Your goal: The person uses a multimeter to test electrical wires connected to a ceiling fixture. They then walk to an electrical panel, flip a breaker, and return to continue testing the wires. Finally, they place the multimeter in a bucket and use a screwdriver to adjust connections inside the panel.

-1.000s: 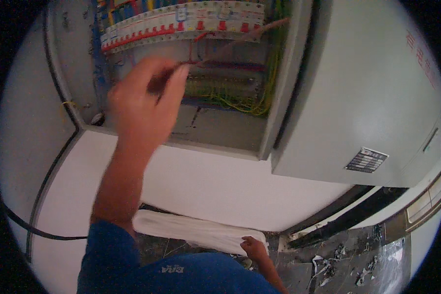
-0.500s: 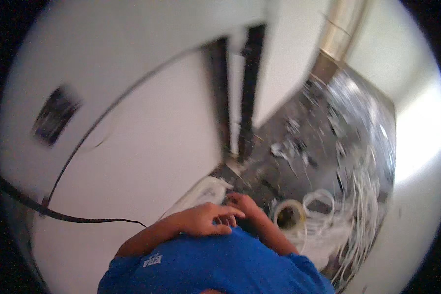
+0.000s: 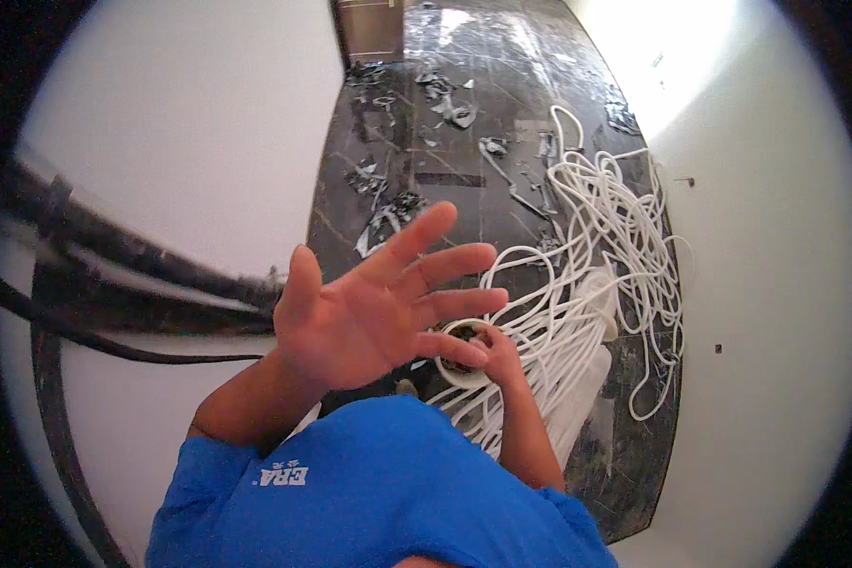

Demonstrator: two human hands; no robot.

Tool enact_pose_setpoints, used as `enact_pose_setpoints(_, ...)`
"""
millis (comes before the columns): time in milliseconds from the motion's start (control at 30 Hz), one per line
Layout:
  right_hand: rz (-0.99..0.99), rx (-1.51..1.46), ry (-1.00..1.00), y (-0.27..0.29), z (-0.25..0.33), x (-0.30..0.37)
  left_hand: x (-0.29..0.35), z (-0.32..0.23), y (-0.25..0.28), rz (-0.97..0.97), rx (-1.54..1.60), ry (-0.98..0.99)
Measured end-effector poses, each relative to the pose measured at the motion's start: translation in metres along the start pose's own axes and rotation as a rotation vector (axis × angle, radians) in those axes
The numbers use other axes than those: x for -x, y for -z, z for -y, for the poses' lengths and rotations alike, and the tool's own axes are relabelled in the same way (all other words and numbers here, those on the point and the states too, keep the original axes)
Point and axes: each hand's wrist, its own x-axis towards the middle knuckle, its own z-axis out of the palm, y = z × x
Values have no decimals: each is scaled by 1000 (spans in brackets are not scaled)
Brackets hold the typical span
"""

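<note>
My left hand (image 3: 364, 312) is raised in front of me, palm up with its fingers spread, and holds nothing. Behind its little finger, my right hand (image 3: 504, 360) hangs lower with its fingers curled in. Whatever those fingers may hold is hidden. Just beyond my right hand, a round white bucket (image 3: 464, 381) stands on the floor with dark contents. White cable (image 3: 625, 194) lies in long loose loops to the right of the bucket and past it.
Torn grey and black scraps (image 3: 450, 104) litter the dark, glossy floor (image 3: 445, 204). Thick black pipes or cables (image 3: 161, 256) cross at the left, in front of a white wall (image 3: 208, 114). Another white wall (image 3: 767, 265) runs along the right. A brown door (image 3: 371, 28) shows at the far end.
My left hand has risen from my chest and opened wide. My view has swung toward the floor ahead, bringing the cable loops into the middle right.
</note>
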Motion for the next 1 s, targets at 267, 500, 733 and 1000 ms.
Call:
enact_pose_setpoints(267, -75, 26, -382, 0, -69, -88, -177, -70, 84, 239, 276, 407)
enact_pose_setpoints(500, -127, -487, -1055, -9, -136, -164, -341, -157, 138, 700, 119, -9)
enact_pose_setpoints(733, -299, -606, -1070, 19, -145, -298, -511, -259, 246, 855, 76, 59)
enact_pose_setpoints(1000, 368, 383, -663, 114, -141, -586, -713, -354, 402, 993, -305, -359)
